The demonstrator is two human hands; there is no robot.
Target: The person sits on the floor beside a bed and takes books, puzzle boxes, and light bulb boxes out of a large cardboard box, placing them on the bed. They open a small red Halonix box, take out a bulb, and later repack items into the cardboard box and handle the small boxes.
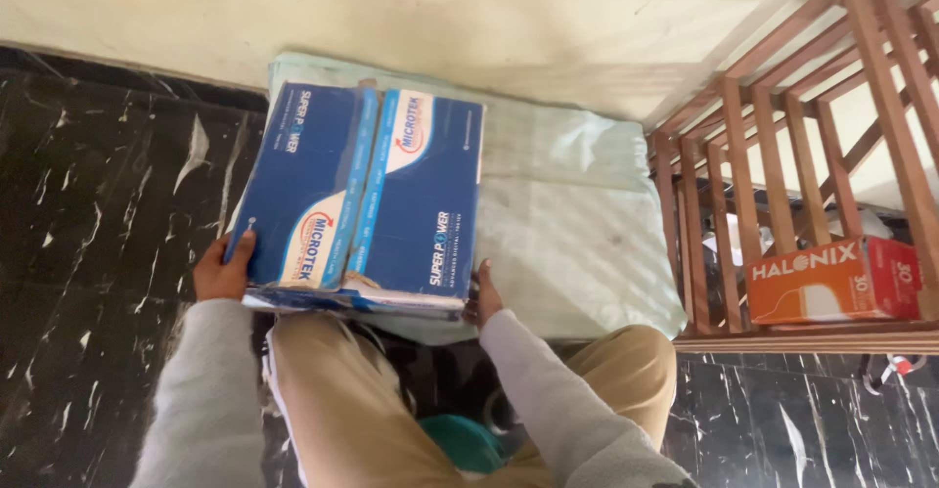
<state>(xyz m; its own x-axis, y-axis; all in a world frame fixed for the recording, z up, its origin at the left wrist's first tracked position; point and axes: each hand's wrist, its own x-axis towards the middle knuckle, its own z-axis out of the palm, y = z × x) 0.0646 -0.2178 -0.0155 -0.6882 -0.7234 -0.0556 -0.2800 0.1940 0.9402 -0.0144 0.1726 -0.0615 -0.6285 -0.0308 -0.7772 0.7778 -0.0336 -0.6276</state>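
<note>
A large blue cardboard box (362,195) with closed top flaps sits in front of me, partly on a pale green sack (577,224) spread on the floor. My left hand (223,271) grips the box's near left corner, thumb over the edge. On the opposite side, my right hand (482,295) presses against the near right corner, mostly hidden behind the box. Both arms wear grey sleeves. My knees in tan trousers fold just below the box.
Black marble floor (98,253) with white veins lies to the left and below. A cream wall (440,9) runs along the back. A wooden slatted rack (782,155) stands on the right, holding an orange box (831,278). A teal object (460,444) shows between my legs.
</note>
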